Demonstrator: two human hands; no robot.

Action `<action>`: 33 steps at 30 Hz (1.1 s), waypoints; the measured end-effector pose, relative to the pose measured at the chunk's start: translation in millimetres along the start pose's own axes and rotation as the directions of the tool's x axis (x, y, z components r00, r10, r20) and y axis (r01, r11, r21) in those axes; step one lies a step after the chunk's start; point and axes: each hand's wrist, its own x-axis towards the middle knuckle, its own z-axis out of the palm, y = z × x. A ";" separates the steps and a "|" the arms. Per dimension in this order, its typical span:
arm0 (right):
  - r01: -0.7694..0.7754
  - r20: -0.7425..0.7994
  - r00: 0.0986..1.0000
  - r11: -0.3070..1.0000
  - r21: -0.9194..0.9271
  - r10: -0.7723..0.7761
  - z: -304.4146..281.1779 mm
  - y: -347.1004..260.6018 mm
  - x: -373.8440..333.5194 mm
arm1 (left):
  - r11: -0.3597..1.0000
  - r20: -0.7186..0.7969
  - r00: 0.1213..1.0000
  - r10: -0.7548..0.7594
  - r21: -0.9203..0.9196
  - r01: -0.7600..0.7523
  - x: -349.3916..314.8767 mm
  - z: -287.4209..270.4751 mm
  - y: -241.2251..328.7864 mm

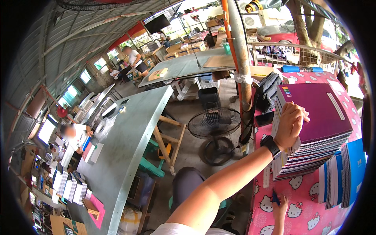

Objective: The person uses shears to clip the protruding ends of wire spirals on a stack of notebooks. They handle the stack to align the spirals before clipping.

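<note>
Pink patterned cloth is exposed along the near stretch of the desk (302, 196), where a slim blue tool (276, 198) is pinched by the right hand (281, 210). Just beyond, space is taken up by the notebook stack (315, 127), flanked on the right by blue notebooks (346, 172). Its purple top is touched by the left hand (290, 124), fingers curled inward; whether anything is gripped cannot be told. Past the desk's left edge, floor space is occupied by a black fan (214, 123).

From the right hand (281, 205), passage was blocked by the notebook stack (321, 113) at one o'clock and blue notebooks (354, 166) at two; bare table (303, 225) was left open at four.
</note>
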 end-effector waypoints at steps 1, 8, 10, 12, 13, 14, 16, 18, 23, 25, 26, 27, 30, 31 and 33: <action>-0.325 0.231 0.944 0.794 0.514 0.237 -4.8 5.7 1.3 | 1.000 -0.003 1.000 0.010 -0.008 -0.010 0.0 0.1 -0.6; -0.583 0.637 0.751 -0.278 0.764 0.176 -36.4 -7.0 2.1 | 1.000 0.000 1.000 0.013 0.015 -0.013 -1.5 -1.9 -2.5; -0.566 0.641 0.764 -0.407 0.717 0.066 -37.6 -5.5 2.2 | 1.000 -0.007 1.000 0.021 0.009 -0.021 -0.8 -2.0 -2.0; -0.540 0.628 0.774 -0.435 0.720 0.078 -39.2 -12.1 2.3 | 1.000 -0.009 1.000 0.019 0.009 -0.019 -1.0 -0.8 -2.8; -0.514 0.614 0.784 -0.463 0.722 0.088 -39.9 -16.0 2.3 | 1.000 -0.010 1.000 0.018 0.011 -0.018 -1.2 -0.4 -3.1; -0.515 0.615 0.783 -0.463 0.722 0.088 -40.6 -18.1 2.5 | 1.000 -0.010 1.000 0.017 0.012 -0.017 -0.7 -0.4 -2.7; -0.491 0.591 0.805 -0.496 0.717 0.058 -42.3 -21.6 3.0 | 1.000 -0.010 1.000 0.016 0.020 -0.016 0.2 0.2 -1.6; -0.483 0.587 0.807 -0.505 0.715 0.060 -48.6 -29.0 3.9 | 1.000 -0.011 1.000 0.007 0.013 -0.007 -0.5 2.1 -1.8; -0.463 0.535 0.845 -0.506 0.727 -0.004 -39.0 -21.6 0.5 | 0.999 -0.002 0.999 -0.032 0.003 0.032 -3.6 -1.3 -3.1; -0.492 0.583 0.812 -0.542 0.681 -0.003 -36.0 -20.2 -1.0 | 1.000 -0.005 1.000 -0.012 0.014 0.012 -5.1 -4.9 -3.2; -0.494 0.586 0.810 -0.541 0.680 -0.004 -32.0 -15.6 -2.0 | 1.000 -0.007 1.000 -0.014 0.016 0.014 -5.1 -6.1 -2.8; -0.489 0.596 0.802 -0.533 0.690 0.036 -27.0 -11.4 -3.8 | 1.000 -0.008 1.000 -0.014 0.011 0.015 -5.1 -7.2 -2.1; -0.474 0.605 0.789 -0.519 0.711 0.109 -21.8 -8.0 -7.2 | 1.000 0.001 1.000 -0.006 0.003 0.006 -2.7 -5.0 -0.8; -0.461 0.601 0.786 -0.513 0.724 0.141 -22.3 -7.9 -7.0 | 1.000 0.012 1.000 0.006 -0.001 -0.006 0.3 -1.1 -0.4; -0.483 0.622 0.764 -0.484 0.730 0.175 -35.9 -10.5 0.0 | 0.999 0.020 0.999 0.038 0.010 -0.038 1.3 14.8 -5.9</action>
